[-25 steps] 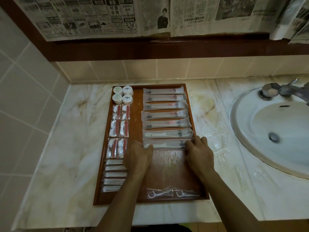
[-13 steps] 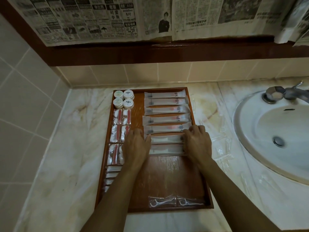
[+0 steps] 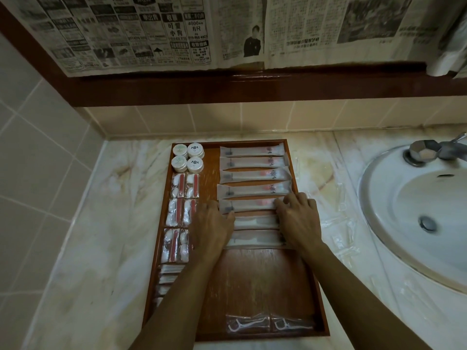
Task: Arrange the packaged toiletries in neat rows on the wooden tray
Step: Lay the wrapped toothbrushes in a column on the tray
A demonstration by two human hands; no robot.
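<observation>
A wooden tray (image 3: 255, 281) lies on the marble counter. Several long white toothbrush packets (image 3: 252, 174) lie in a column on its right side. My left hand (image 3: 213, 229) and my right hand (image 3: 298, 218) press on the two ends of the fifth packet (image 3: 252, 205), fingers spread flat on it. Two more long packets (image 3: 255, 238) lie under my palms. Small round white jars (image 3: 188, 157) stand at the far left corner. Below them lie cotton-swab packs (image 3: 180, 213) and thin flat packets (image 3: 168, 274). Two floss-pick bags (image 3: 267, 323) rest at the near edge.
A white sink (image 3: 424, 215) with a metal tap (image 3: 427, 151) is set into the counter on the right. Clear plastic wrappers (image 3: 338, 238) lie on the counter between tray and sink. Tiled walls rise at the left and back, with newspaper (image 3: 161, 31) hung above.
Both hands moved away from me, up the column of long packets, from the nearest packet to the fifth one. The view has shifted slightly.
</observation>
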